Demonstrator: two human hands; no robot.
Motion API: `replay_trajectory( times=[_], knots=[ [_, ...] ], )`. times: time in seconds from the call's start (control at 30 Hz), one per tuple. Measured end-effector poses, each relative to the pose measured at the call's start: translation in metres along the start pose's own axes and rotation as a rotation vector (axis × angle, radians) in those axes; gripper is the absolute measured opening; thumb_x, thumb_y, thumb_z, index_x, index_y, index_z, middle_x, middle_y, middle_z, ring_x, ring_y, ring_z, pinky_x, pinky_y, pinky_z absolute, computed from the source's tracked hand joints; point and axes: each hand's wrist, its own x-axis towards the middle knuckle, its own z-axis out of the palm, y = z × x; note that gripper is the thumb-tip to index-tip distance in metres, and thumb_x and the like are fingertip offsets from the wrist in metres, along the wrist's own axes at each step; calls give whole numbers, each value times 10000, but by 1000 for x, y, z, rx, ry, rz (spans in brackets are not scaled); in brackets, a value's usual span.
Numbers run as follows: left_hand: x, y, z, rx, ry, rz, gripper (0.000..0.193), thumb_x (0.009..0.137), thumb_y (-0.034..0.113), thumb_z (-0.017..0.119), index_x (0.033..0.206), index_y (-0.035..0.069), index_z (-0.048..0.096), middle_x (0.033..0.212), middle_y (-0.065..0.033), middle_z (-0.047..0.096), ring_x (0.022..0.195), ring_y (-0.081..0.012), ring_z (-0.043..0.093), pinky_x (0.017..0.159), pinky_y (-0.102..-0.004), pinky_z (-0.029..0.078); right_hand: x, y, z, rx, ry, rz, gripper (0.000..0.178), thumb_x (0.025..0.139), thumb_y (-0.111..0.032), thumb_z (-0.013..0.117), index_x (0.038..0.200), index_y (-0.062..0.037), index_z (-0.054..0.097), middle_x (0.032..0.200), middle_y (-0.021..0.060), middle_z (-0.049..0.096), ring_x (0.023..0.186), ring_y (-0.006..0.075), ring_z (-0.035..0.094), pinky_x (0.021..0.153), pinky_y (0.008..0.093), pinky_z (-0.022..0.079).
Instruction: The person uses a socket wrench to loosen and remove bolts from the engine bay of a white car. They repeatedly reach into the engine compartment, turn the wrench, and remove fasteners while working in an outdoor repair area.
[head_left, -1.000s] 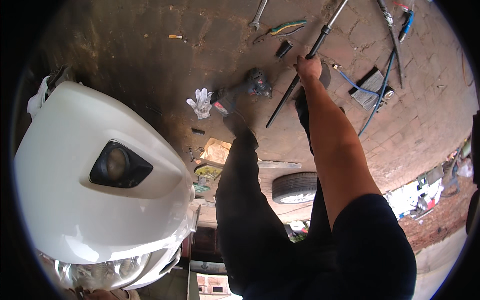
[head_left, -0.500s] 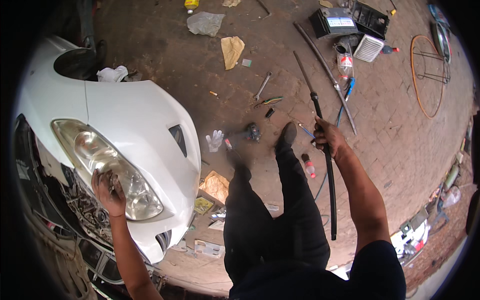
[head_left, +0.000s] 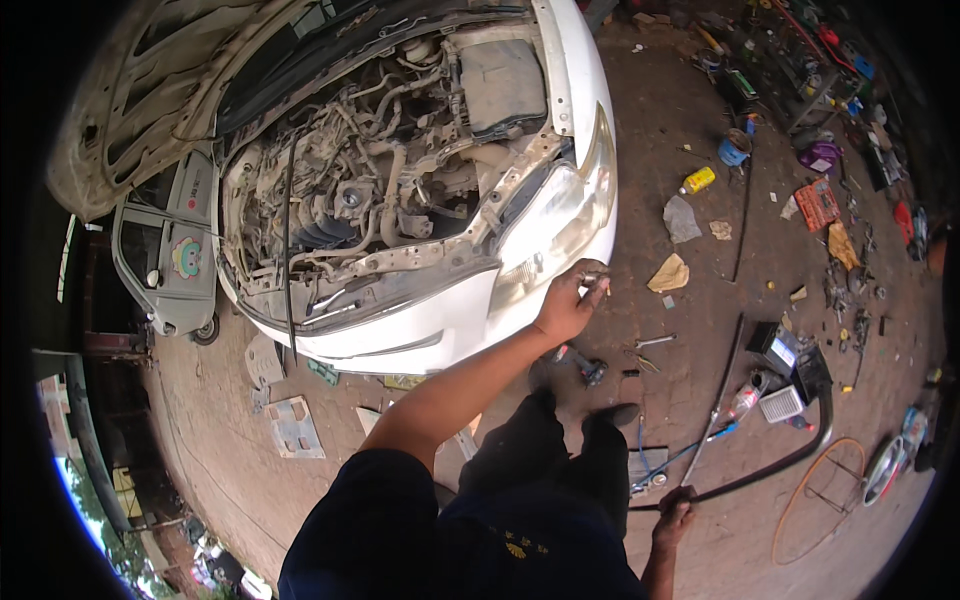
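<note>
My right hand, at the lower right of the frame, was closed around a long black bar, which slanted up rightward and bent upward at its far end. My left hand, just right of centre, had its fingers curled near the headlight of a white car; I couldn't tell whether they held something. The uncovered engine bay spread across the upper left.
</note>
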Motion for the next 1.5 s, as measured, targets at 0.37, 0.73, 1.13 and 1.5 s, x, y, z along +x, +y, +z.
replay_trajectory(
  times=[0.37, 0.73, 1.13, 1.5],
  knots=[
    [-112, 98, -244, -1287, 149, 23, 302, 910, 118, 576, 1184, -10, 583, 1002, -77, 614, 757, -153, 480, 671, -325, 412, 95, -183, 152, -254, -568, -481, 607, 912, -583, 571, 678, -27, 498, 608, 31, 467, 548, 151, 449, 508, 315, 324],
    [-180, 177, -316, -1087, 11, 344, 358, 930, 184, 541, 1201, -47, 579, 956, -105, 624, 628, -110, 386, 547, -263, 310, 83, -194, 219, -381, -866, -321, 647, 940, -613, 538, 640, -40, 511, 564, -9, 466, 533, 90, 441, 489, 282, 321],
    [-173, 197, -240, 456, 524, 429, 596, 696, 464, 850, 943, -32, 630, 953, -219, 648, 870, -395, 638, 780, -442, 513, 80, -177, 168, -671, -906, -340, 496, 959, -458, 564, 849, 20, 639, 660, 224, 564, 621, 394, 568, 598, 439, 460],
    [-159, 188, -121, 307, 579, 34, 686, 797, 251, 784, 1294, -26, 402, 868, -121, 607, 733, -240, 589, 661, -377, 487, 97, -146, 79, -648, -887, -208, 554, 961, -487, 564, 818, 44, 624, 634, 223, 560, 576, 322, 564, 588, 421, 455]
  ],
)
